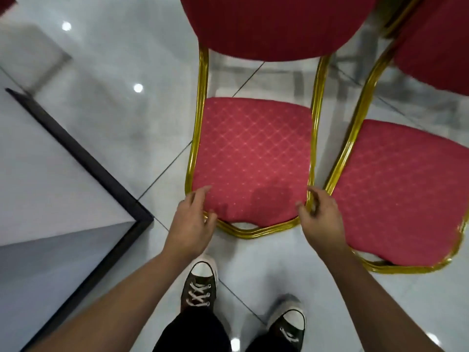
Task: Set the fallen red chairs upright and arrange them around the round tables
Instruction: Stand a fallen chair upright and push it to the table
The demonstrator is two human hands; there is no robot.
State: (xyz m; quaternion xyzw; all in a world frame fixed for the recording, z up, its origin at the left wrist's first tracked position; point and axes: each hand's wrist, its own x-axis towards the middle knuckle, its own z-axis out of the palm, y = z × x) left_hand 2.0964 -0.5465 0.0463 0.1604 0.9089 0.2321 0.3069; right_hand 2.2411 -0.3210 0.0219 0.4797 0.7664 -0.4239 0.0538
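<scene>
While two sneakers (pixel 199 285) stand on the glossy tiled floor (pixel 114 72) at the near edge of the view, both bare forearms reach forward to a red chair (pixel 253 158) that stands upright on the floor just ahead. To the left, a white cloth with a black border (pixel 83 158) juts in as a corner, close to the left foot and near the chair's left side. A second red chair (pixel 401 189) stands just beside the first on the right, their gold frames almost touching. The left hand (pixel 193 219) rests at the seat's near left corner, its grip loose, fingers half curled over the cushion edge and frame. The right hand (pixel 319 219) closes its grip round the gold frame at the near right corner. Farther off, the chair's dark red backrest (pixel 274 24) rises.
</scene>
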